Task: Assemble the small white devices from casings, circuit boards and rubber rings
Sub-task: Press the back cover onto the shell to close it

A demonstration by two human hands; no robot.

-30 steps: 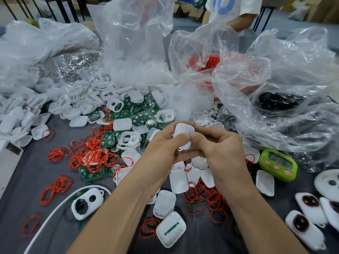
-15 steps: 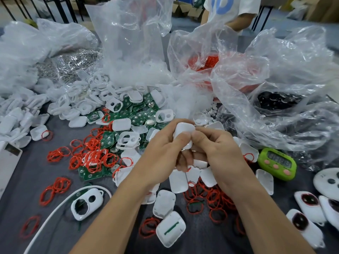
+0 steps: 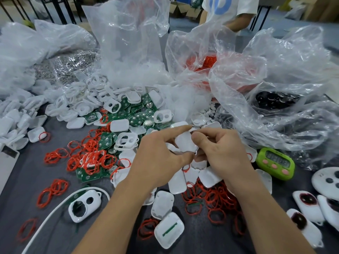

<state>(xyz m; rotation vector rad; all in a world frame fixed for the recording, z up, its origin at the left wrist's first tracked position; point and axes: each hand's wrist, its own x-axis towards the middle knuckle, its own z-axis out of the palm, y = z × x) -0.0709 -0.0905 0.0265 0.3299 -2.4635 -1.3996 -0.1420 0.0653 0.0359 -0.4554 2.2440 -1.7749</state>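
Nearest us, loose red rubber rings (image 3: 216, 200) and white shells (image 3: 162, 204) lie on the grey desk (image 3: 23, 195). Just above them we hold one white casing (image 3: 185, 143) off the desk: the left hand (image 3: 157, 158) pinches it between outstretched forefinger and thumb, while the right hand (image 3: 222, 153) is curled narrow, thumb pressed on its right edge. Beyond lie green circuit boards (image 3: 135, 116), then clear plastic bags (image 3: 128, 43).

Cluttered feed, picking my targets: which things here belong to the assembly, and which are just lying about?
Job: held casing, pinched by left hand and right hand; loose casings; boards; rings.
Lying about: timer; bags.
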